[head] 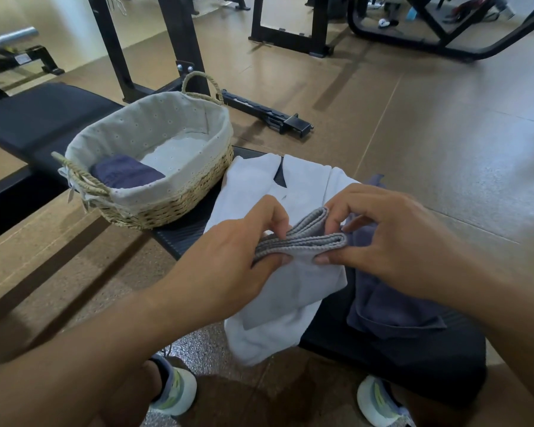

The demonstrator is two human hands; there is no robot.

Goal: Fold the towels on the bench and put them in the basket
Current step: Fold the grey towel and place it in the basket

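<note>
A grey waffle-weave towel point(305, 241) is held doubled over above the black bench point(179, 238). My left hand point(228, 266) pinches its left end and my right hand point(392, 241) pinches its right folds. Under it a white towel point(302, 186) lies spread on the bench and hangs over the near edge. A dark blue towel point(386, 303) lies crumpled to the right, partly under my right hand. A woven basket point(173, 208) with a pale cloth lining stands on the bench to the left, and a folded dark blue towel point(124, 175) lies inside it.
Black weight rack posts point(179, 41) rise behind the basket, with a low metal bar point(265, 114) on the floor beside them. More gym frames point(290, 44) stand farther back on the brown floor. My shoes point(174, 392) are below the bench's near edge.
</note>
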